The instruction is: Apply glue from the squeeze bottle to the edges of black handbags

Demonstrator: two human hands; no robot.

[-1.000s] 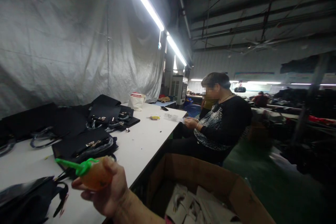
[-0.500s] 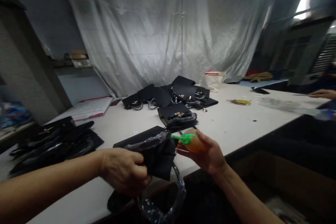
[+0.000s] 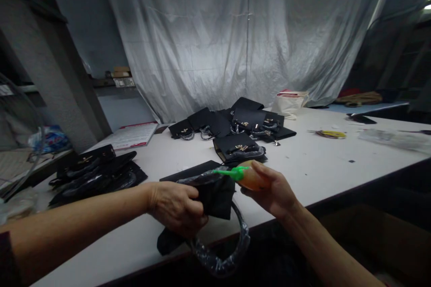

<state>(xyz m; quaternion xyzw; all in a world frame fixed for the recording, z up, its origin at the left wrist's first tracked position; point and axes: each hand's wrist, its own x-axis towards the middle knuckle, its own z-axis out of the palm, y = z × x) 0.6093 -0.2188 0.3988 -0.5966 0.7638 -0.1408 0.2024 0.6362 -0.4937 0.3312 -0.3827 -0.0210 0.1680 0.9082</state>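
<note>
My left hand (image 3: 178,208) is closed on a black handbag (image 3: 215,195) at the near edge of the white table (image 3: 313,166). The bag's plastic-wrapped handle (image 3: 232,251) hangs down over the table edge. My right hand (image 3: 272,190) grips a small orange squeeze bottle (image 3: 252,180) with a green nozzle (image 3: 232,172). The nozzle points left at the top edge of the bag, close to it or touching.
Black handbags with gold clasps lie in a pile (image 3: 240,132) at mid-table, and more (image 3: 97,172) lie at the left. A white bag (image 3: 289,103), yellow-handled scissors (image 3: 328,134) and clear plastic (image 3: 393,139) sit further right. A printed sheet (image 3: 131,134) lies far left. Grey sheeting hangs behind.
The view swung left from a seated co-worker to the table. My left hand came into view gripping the bag, and the bottle's nozzle moved to the bag's top edge.
</note>
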